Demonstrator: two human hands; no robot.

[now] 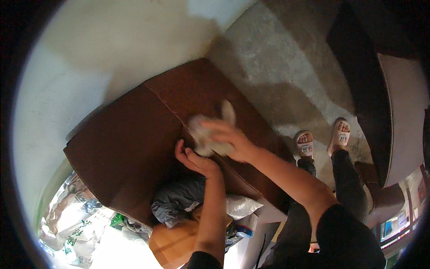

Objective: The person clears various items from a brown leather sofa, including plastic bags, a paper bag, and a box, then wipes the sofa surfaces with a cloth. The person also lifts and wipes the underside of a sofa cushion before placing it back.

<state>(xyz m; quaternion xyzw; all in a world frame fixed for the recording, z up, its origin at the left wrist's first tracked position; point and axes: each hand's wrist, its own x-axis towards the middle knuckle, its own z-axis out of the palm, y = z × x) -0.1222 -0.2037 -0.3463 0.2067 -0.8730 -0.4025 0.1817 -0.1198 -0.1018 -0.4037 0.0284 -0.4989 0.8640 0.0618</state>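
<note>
A blurred whitish thing (pixel 201 134), too smeared to name exactly, is over the seam of a brown sofa or padded seat (pixel 127 134). My right hand (pixel 230 138) lies across it, fingers stretched and blurred by motion; whether they grip it is unclear. Just below and to the left, my left hand (pixel 198 161) is turned up with its fingers bent and apart, close against the lower edge of the whitish thing. A pale, blurred elongated part (pixel 228 112) shows above my right hand.
Below my left hand lie a dark plastic bag (pixel 178 198), a tan bag (pixel 176 238) and a silvery wrapped packet (pixel 240 205). A translucent printed bag (pixel 77 232) is at lower left. A pale wall (pixel 74 67) borders the brown seat; sandalled feet (pixel 305 144) stand on the concrete floor (pixel 268 57).
</note>
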